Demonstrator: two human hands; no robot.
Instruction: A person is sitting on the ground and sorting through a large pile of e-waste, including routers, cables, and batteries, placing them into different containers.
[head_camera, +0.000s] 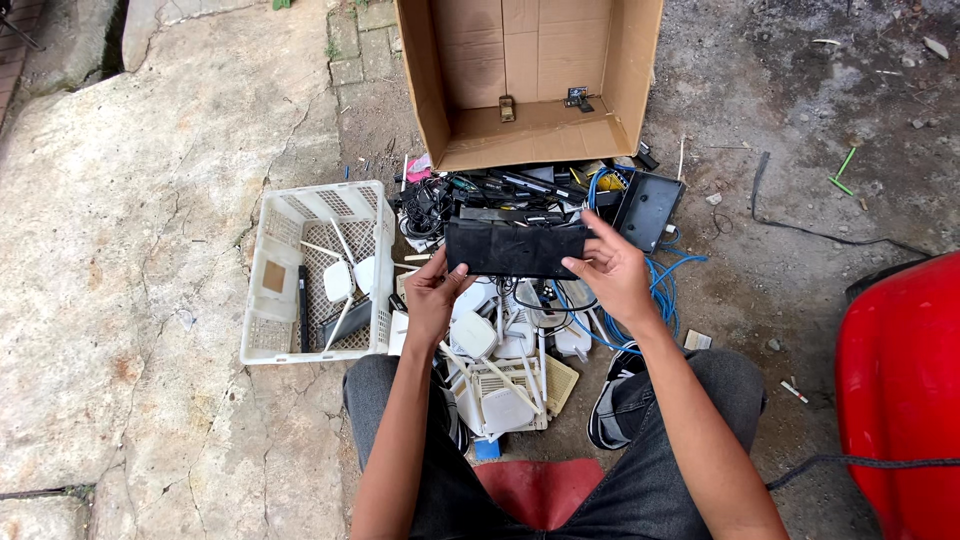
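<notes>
**Black box held by its two ends**

My left hand (432, 292) and right hand (608, 268) clamp the flat black router (515, 248) by its short ends, fingers curled shut on it, above the pile of white routers (505, 365). It looks light, rigid, smooth-cased. Left of my fingers sits the white crate (262, 300); beyond them the open cardboard box (530, 130); open ground lies right.

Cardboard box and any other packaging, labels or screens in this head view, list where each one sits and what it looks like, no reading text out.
Cardboard box: top centre on the ground, brown, open toward the camera, two small dark parts inside.
White plastic crate: left of the hands, rectangular, latticed walls, holding white antenna devices.
Black flat device: held between the left hand and right hand, rectangular; no label readable.
No screens or signs visible.
</notes>
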